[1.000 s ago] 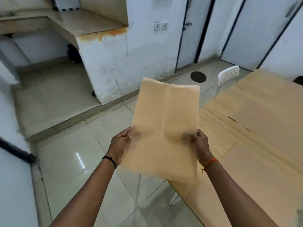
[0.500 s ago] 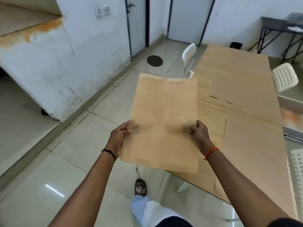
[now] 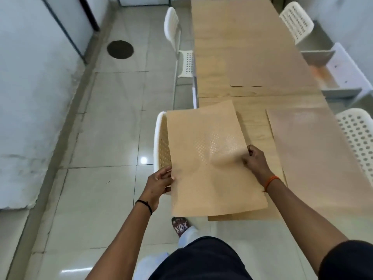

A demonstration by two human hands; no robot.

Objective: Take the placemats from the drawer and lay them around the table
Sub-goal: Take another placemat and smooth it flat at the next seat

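Holding a tan placemat (image 3: 210,158) in the air, the person has walked up to the long wooden table (image 3: 252,57) since a second ago, when it sat off to the right side. The left hand (image 3: 159,183) pinches the mat's left edge, fingers curled on it. The right hand (image 3: 255,161) grips the right edge the same way. Both hands hold it as they did before. The mat now hangs over the near left corner of the table and over the back of a white chair (image 3: 160,142), not over the bare floor (image 3: 105,122) as it did earlier. A foot in a sandal (image 3: 180,226) shows on the floor under the mat.

Just to the right, a second placemat (image 3: 314,158) lies flat on the table. Next to it is another white chair with holes (image 3: 357,138). Farther along, a third placemat (image 3: 268,63) lies flat near the right side. A white chair (image 3: 173,37) stands by the left edge, and one more (image 3: 297,21) by the far right. An open white drawer (image 3: 341,71) sticks out on the right. A round dark spot (image 3: 120,49) is on the floor far off to the left. It was in view earlier too.
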